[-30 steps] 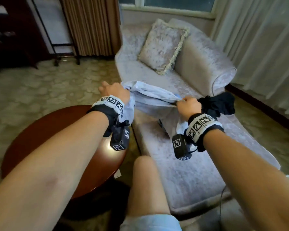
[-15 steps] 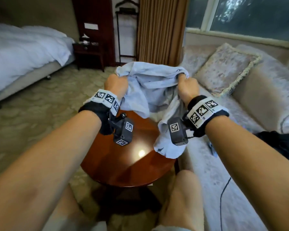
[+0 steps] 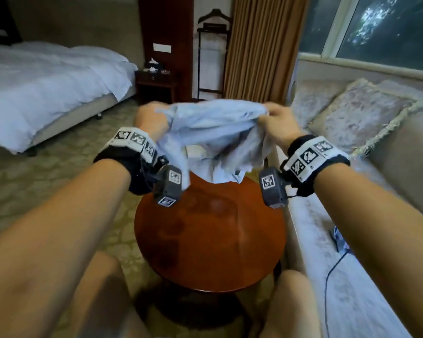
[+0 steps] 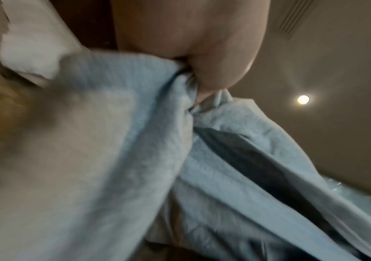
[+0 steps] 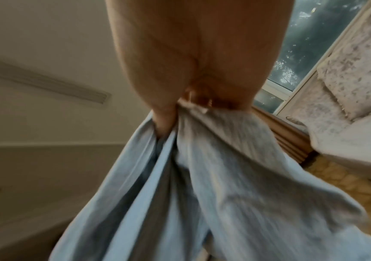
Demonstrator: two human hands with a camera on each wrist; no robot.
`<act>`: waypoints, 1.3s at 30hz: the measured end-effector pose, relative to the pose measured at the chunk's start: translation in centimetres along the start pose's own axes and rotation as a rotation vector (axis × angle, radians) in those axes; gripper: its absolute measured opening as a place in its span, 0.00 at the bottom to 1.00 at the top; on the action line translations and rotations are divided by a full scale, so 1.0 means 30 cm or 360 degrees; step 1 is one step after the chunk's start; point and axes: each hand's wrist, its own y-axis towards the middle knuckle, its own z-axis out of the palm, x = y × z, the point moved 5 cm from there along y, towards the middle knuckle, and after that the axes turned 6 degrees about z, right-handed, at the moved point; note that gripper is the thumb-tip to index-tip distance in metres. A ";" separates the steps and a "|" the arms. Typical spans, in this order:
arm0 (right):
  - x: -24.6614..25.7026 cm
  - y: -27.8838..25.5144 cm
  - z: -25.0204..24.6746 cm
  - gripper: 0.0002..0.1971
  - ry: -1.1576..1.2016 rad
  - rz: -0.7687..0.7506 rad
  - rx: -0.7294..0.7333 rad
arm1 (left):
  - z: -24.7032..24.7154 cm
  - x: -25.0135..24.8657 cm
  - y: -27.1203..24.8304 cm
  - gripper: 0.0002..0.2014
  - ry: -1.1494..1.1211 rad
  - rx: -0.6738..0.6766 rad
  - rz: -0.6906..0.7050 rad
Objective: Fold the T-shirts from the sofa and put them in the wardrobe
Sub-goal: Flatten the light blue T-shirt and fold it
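- Gripping noted at both ends: a light blue T-shirt is held up in the air over the far edge of a round wooden table, bunched and crumpled.
- Containers: a wardrobe cannot be made out in any view; nothing is seen holding the shirt except the two hands.
- Shirt axis: the top edge is stretched roughly left to right between the hands; the rest hangs down in folds, with the lowest fabric at or just above the tabletop. Contact cannot be told. Collar or hem end cannot be told either; the cloth is motion-blurred.
- Left hand: fingers are curled tight round a wad of the shirt at its left end; in the left wrist view the cloth is seen pinched in the fist.
- Right hand: fingers and thumb are closed on the right end; in the right wrist view the fabric fans down from the closed grip.
- Sofa sits just to the right of the table, with a cushion on it; a bed is well apart on the left.
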 end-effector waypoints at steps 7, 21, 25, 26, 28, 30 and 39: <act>-0.443 -0.312 0.274 0.20 -0.0836 0.1027 0.1437 | 0.257 0.407 -0.327 0.23 0.0705 0.1689 -0.0558; -0.887 -0.218 0.346 0.26 -0.1312 0.1240 0.0589 | 0.743 0.461 -0.274 0.11 0.0835 0.1522 -0.0187; -0.909 -0.171 0.351 0.26 -0.1383 0.1200 0.0497 | 0.848 0.482 -0.261 0.10 0.1171 0.1697 0.0081; -0.902 -0.158 0.360 0.27 -0.1446 0.1195 0.0473 | 0.866 0.486 -0.262 0.11 0.1222 0.1747 0.0136; -0.889 -0.135 0.394 0.31 -0.1526 0.1207 0.0399 | 0.891 0.496 -0.264 0.11 0.1280 0.1888 0.0195; -0.878 -0.127 0.430 0.35 -0.1552 0.1221 0.0326 | 0.898 0.511 -0.266 0.12 0.1351 0.2005 0.0213; -0.870 -0.157 0.325 0.35 -0.1284 0.1274 0.0125 | 0.836 0.620 -0.216 0.11 0.1396 0.1832 0.0148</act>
